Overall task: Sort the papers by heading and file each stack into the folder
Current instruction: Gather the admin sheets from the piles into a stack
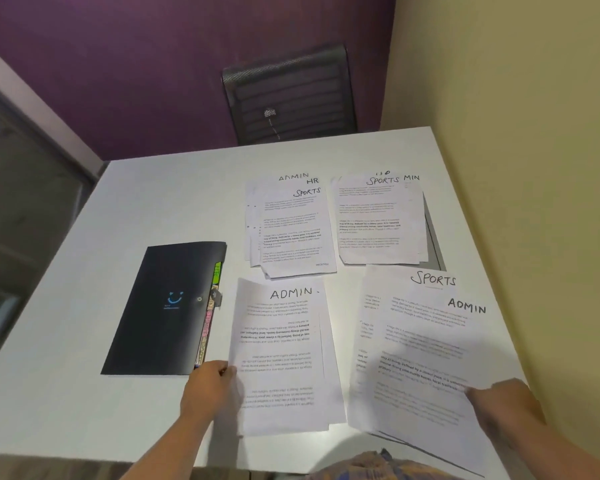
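A black expanding folder (160, 306) lies closed at the left of the white table, coloured tabs showing along its right edge. Beside it lies a small stack headed ADMIN (284, 351); my left hand (208, 386) pinches its lower left edge. At the right, my right hand (503, 403) holds a sheet headed ADMIN (426, 362), lifted over a sheet headed SPORTS (430, 280). Two mixed piles lie farther back: one topped SPORTS with ADMIN and HR beneath (291, 230), the other topped SPORTS (381, 220).
The white table (146, 202) ends close to my body at the bottom. A yellow wall runs along its right side. A black mesh chair (288, 95) stands behind the far edge against a purple wall.
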Demonstrator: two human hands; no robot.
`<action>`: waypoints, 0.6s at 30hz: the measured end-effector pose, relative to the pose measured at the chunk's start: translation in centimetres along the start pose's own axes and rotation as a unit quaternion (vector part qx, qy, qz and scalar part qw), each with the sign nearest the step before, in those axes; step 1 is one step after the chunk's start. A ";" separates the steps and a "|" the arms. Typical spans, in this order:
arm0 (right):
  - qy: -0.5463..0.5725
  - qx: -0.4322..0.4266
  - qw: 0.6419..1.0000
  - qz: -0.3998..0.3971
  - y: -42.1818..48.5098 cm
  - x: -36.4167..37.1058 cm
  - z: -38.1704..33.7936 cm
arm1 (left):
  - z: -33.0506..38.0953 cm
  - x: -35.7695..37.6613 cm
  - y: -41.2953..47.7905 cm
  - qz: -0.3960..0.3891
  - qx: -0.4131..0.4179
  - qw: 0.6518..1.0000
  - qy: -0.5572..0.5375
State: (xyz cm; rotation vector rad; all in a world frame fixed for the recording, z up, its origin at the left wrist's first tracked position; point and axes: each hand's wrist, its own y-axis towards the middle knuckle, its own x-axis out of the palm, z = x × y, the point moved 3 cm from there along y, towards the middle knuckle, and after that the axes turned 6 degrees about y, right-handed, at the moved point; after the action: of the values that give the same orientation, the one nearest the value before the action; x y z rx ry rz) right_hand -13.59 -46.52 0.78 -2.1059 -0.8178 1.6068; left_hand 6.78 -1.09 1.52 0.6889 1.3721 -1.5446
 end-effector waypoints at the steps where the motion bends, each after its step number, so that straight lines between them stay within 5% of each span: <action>1: -0.022 -0.012 1.000 0.000 0.3 -0.1 0.0 | 0.0 -0.4 -0.2 0.010 -0.003 1.000 -0.011; 7: -0.003 -0.047 0.999 -0.008 1.7 0.3 0.3 | 1.1 -2.6 -2.6 0.050 -0.029 0.981 -0.186; 18: 0.329 -0.097 0.939 0.025 -2.6 -2.5 -0.1 | 2.1 -6.2 -5.8 0.046 -0.042 0.927 -0.369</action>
State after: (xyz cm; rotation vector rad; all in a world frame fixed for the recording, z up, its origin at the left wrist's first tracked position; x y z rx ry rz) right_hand -14.52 -46.12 4.26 -2.5802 -0.7030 0.7514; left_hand 4.48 -1.71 9.93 0.0763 0.8090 -1.4428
